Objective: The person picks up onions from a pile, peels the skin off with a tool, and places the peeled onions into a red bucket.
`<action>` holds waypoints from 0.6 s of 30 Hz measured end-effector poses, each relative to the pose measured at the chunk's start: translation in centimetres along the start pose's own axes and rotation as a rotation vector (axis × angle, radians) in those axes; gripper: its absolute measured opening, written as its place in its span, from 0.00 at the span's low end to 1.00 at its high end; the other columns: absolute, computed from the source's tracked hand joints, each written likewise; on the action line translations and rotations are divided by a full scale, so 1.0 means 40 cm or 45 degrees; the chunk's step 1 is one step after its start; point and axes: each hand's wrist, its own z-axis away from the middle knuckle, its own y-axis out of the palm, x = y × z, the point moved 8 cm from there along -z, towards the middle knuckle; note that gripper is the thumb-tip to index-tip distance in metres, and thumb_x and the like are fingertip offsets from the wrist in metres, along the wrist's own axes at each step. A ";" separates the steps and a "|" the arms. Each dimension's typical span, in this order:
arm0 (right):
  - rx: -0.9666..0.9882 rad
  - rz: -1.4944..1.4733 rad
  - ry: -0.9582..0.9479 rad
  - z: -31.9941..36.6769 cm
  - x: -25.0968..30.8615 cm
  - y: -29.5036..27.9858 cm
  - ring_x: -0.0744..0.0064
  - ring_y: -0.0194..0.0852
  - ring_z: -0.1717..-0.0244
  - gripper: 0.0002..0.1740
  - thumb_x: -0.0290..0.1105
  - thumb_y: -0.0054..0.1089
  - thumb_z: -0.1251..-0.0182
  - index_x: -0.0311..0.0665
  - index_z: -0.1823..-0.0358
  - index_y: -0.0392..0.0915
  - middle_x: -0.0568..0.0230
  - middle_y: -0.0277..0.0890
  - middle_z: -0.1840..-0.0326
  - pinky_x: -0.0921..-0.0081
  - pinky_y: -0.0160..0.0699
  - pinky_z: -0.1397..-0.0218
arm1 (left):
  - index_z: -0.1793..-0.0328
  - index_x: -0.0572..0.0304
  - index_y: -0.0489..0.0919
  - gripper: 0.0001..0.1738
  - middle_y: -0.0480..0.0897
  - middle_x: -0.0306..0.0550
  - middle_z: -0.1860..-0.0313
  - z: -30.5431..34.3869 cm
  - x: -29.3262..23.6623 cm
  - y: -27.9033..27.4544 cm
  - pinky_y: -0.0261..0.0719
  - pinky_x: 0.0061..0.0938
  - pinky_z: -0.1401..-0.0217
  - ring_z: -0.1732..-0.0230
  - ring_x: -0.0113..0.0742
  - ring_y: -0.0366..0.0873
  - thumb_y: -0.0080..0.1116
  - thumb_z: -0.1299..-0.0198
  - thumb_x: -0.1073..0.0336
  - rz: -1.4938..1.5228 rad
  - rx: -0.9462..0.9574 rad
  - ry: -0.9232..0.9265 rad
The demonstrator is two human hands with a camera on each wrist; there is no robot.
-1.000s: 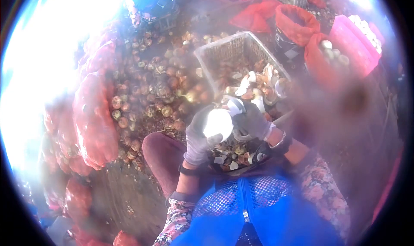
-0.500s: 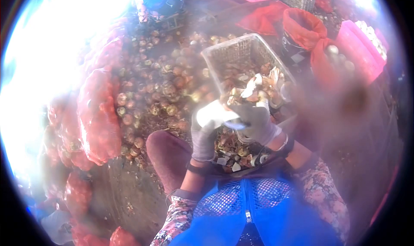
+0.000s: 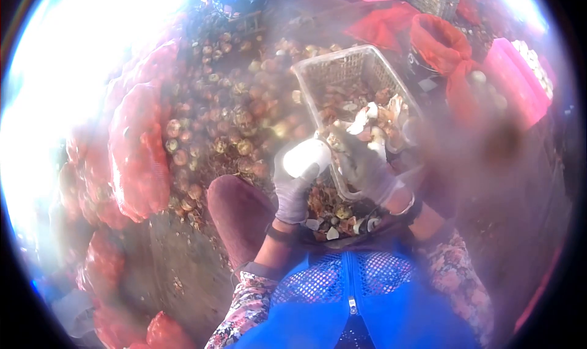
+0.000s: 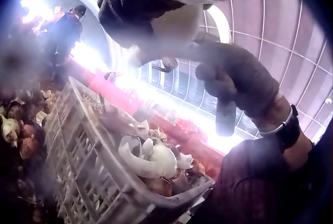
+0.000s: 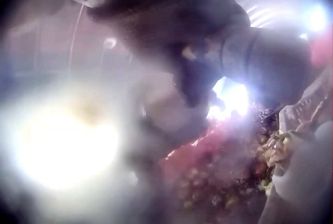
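Observation:
My gloved left hand [image 3: 292, 190] grips a peeled white onion [image 3: 304, 157], washed out by glare, with the thumb over its near side. In the left wrist view, the onion's pale side [image 4: 179, 26] shows below the dark glove. My gloved right hand [image 3: 372, 176] is to the right, over the near edge of a plastic crate [image 3: 315, 101]. Its fingers look bent in the left wrist view, and I cannot tell what they hold. Onion skins and pale peelings [image 3: 367, 119] lie heaped in the crate. The right wrist view is mostly blurred.
Unpeeled onions [image 3: 241, 116] cover the ground to the left, beside full red mesh sacks [image 3: 140, 153]. More peelings [image 3: 342, 217] lie before my lap. At the back right stand an open red sack [image 3: 440, 40] and a pink crate [image 3: 516, 80] of white onions.
The left hand has turned the onion and moved slightly right. The right hand has drawn away from the onion towards the crate, and the bluish-white piece beside it no longer shows.

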 end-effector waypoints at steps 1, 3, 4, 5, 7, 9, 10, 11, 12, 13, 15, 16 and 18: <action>0.020 -0.035 0.054 0.006 0.007 0.011 0.49 0.82 0.54 0.24 0.30 0.56 0.32 0.42 0.34 0.71 0.52 0.78 0.43 0.60 0.82 0.53 | 0.29 0.62 0.66 0.44 0.77 0.50 0.38 0.000 -0.003 -0.004 0.80 0.33 0.40 0.40 0.41 0.77 0.76 0.48 0.56 -0.081 -0.038 0.018; 0.095 -0.107 0.173 0.023 0.007 0.040 0.48 0.82 0.52 0.30 0.30 0.57 0.33 0.43 0.29 0.66 0.52 0.79 0.43 0.58 0.82 0.51 | 0.30 0.62 0.67 0.44 0.76 0.49 0.38 0.000 0.000 -0.015 0.80 0.33 0.40 0.40 0.40 0.77 0.78 0.51 0.57 -0.202 -0.065 0.136; 0.151 -0.143 0.239 0.031 -0.002 0.055 0.47 0.82 0.51 0.33 0.31 0.58 0.34 0.44 0.26 0.63 0.52 0.79 0.43 0.57 0.82 0.50 | 0.31 0.62 0.67 0.45 0.75 0.49 0.38 0.001 0.004 -0.018 0.80 0.33 0.39 0.41 0.40 0.76 0.79 0.52 0.57 -0.260 -0.077 0.193; 0.144 -0.114 0.228 0.031 -0.001 0.058 0.48 0.82 0.51 0.35 0.31 0.59 0.35 0.44 0.25 0.63 0.51 0.79 0.43 0.58 0.82 0.50 | 0.31 0.62 0.67 0.45 0.75 0.48 0.38 0.002 0.003 -0.018 0.80 0.33 0.39 0.41 0.40 0.76 0.80 0.53 0.58 -0.315 -0.086 0.261; 0.132 -0.057 0.204 0.026 -0.001 0.063 0.49 0.83 0.52 0.38 0.32 0.62 0.37 0.45 0.24 0.61 0.51 0.79 0.45 0.59 0.83 0.50 | 0.32 0.62 0.68 0.46 0.74 0.48 0.38 0.006 -0.003 -0.016 0.79 0.34 0.37 0.41 0.40 0.76 0.82 0.56 0.59 -0.424 -0.105 0.397; 0.364 0.046 0.312 0.024 -0.014 0.086 0.51 0.83 0.52 0.40 0.34 0.63 0.38 0.44 0.23 0.60 0.49 0.79 0.46 0.59 0.83 0.49 | 0.33 0.62 0.68 0.46 0.74 0.47 0.38 0.008 -0.012 -0.006 0.79 0.34 0.36 0.40 0.40 0.76 0.83 0.57 0.60 -0.506 -0.067 0.547; 0.402 0.044 0.322 0.022 -0.017 0.089 0.52 0.83 0.52 0.41 0.35 0.63 0.39 0.43 0.23 0.60 0.49 0.79 0.46 0.60 0.83 0.49 | 0.33 0.62 0.68 0.46 0.74 0.47 0.38 0.011 -0.018 -0.002 0.79 0.34 0.36 0.40 0.40 0.76 0.83 0.58 0.61 -0.547 -0.047 0.623; 0.440 0.042 0.333 0.020 -0.021 0.093 0.53 0.83 0.51 0.41 0.36 0.64 0.39 0.42 0.23 0.59 0.49 0.79 0.47 0.60 0.83 0.48 | 0.33 0.62 0.68 0.46 0.74 0.48 0.38 0.008 -0.011 -0.006 0.79 0.34 0.36 0.40 0.40 0.76 0.83 0.57 0.61 -0.560 -0.040 0.580; 0.402 -0.011 0.299 0.014 -0.021 0.087 0.54 0.83 0.51 0.41 0.36 0.64 0.39 0.41 0.23 0.59 0.48 0.79 0.47 0.60 0.83 0.48 | 0.33 0.62 0.68 0.46 0.74 0.48 0.38 0.005 -0.006 -0.013 0.79 0.35 0.36 0.40 0.40 0.76 0.82 0.57 0.60 -0.572 -0.033 0.537; 0.408 -0.038 0.308 0.012 -0.030 0.087 0.55 0.83 0.51 0.41 0.36 0.63 0.39 0.40 0.24 0.59 0.48 0.79 0.47 0.60 0.83 0.48 | 0.33 0.62 0.68 0.46 0.74 0.49 0.38 0.003 -0.001 -0.017 0.79 0.35 0.36 0.39 0.40 0.76 0.82 0.57 0.60 -0.583 -0.028 0.493; 0.462 -0.066 0.368 0.012 -0.056 0.093 0.55 0.82 0.50 0.40 0.37 0.63 0.39 0.38 0.25 0.60 0.48 0.79 0.47 0.60 0.83 0.48 | 0.33 0.64 0.68 0.45 0.77 0.50 0.41 0.004 -0.008 -0.012 0.80 0.33 0.40 0.44 0.38 0.78 0.81 0.56 0.58 -0.494 0.025 0.415; 0.466 -0.089 0.392 0.016 -0.063 0.091 0.55 0.82 0.50 0.39 0.37 0.63 0.39 0.37 0.25 0.61 0.48 0.78 0.47 0.61 0.83 0.48 | 0.33 0.65 0.68 0.45 0.78 0.50 0.43 0.003 -0.014 -0.004 0.80 0.33 0.42 0.46 0.37 0.79 0.80 0.55 0.56 -0.450 0.051 0.378; 0.431 -0.157 0.412 0.027 -0.063 0.083 0.55 0.82 0.51 0.37 0.36 0.63 0.39 0.37 0.28 0.63 0.48 0.78 0.46 0.62 0.83 0.49 | 0.33 0.66 0.68 0.43 0.79 0.50 0.43 -0.003 -0.022 0.000 0.81 0.33 0.43 0.46 0.38 0.79 0.78 0.52 0.56 -0.281 0.051 0.293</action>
